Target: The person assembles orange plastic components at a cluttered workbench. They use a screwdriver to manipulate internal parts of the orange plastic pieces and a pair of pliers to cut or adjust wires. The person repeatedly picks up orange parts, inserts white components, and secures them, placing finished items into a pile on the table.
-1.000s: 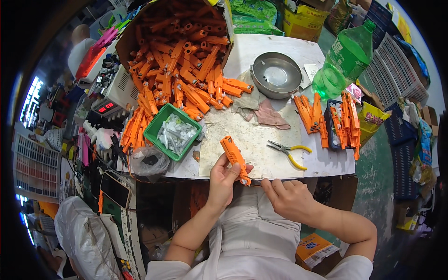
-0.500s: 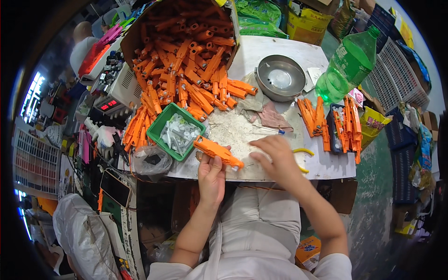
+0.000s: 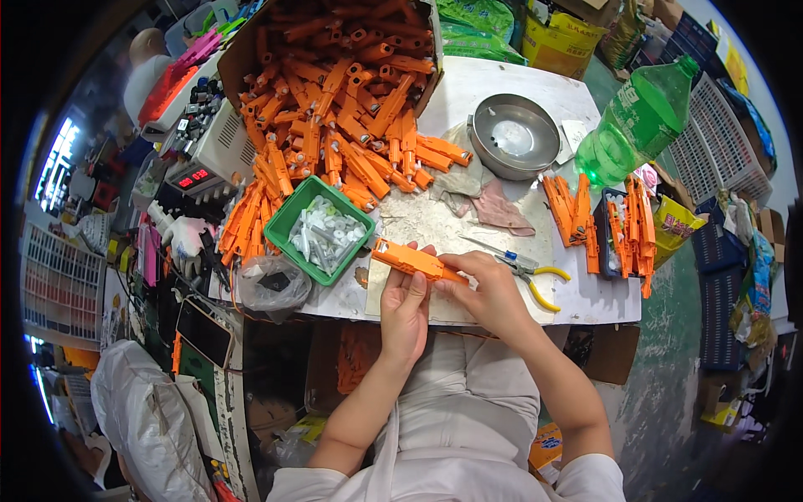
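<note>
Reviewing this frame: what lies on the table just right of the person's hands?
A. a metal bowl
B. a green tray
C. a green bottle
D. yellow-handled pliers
D: the yellow-handled pliers lie on the table just beyond the right hand.

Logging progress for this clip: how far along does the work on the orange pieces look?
Done, apparently: two small groups of orange pieces lined up at the right, beside the green bottle. In hand: one orange piece, held by the left hand and right hand over the table edge. Left: a large heap of orange pieces spilling from the cardboard box, so most remains.
</note>
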The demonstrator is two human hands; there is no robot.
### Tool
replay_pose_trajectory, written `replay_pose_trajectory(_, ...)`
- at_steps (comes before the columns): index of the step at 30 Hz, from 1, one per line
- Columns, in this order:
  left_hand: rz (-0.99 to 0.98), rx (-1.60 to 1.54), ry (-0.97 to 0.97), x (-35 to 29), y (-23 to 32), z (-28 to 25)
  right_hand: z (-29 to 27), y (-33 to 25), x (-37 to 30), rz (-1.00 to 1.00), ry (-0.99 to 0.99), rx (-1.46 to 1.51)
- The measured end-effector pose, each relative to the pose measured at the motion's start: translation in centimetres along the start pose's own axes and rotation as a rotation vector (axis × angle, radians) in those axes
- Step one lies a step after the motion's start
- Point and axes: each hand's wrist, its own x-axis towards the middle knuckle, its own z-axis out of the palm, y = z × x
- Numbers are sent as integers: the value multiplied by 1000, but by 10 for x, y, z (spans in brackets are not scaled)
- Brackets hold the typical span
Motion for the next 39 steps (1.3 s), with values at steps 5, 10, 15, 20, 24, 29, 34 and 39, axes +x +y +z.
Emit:
replay_pose_trajectory(5, 266, 346, 60, -4, 24, -10, -10, 19, -2, -172, 28, -206)
replay_pose_trajectory(10, 496, 836, -4, -8, 43, -42, -8, 30, -2, -243, -19, -353)
replay_pose_trajectory(15, 546, 1391, -148, -4, 55, -39, 1, 28, -3, -238, -10, -357)
replay_pose_trajectory(20, 615, 1475, -213, 7, 48, -42, -8, 23, 0, -95, -49, -162)
replay_pose_trajectory(24, 606, 1533, -235, 9, 42, -46, -12, 34, 15, -76, 61, -177)
replay_pose_trajectory(29, 703, 1605, -288, 12, 42, -41, -13, 25, 17, -230, 310, -415)
replay_pose_trajectory(34, 693, 1594, -242, 10, 40, -43, -1, 11, -28, -305, 169, -426)
replay_pose_trajectory(39, 733, 1615, -246, 10, 39, -44, 16, 16, -37, -310, 153, -596)
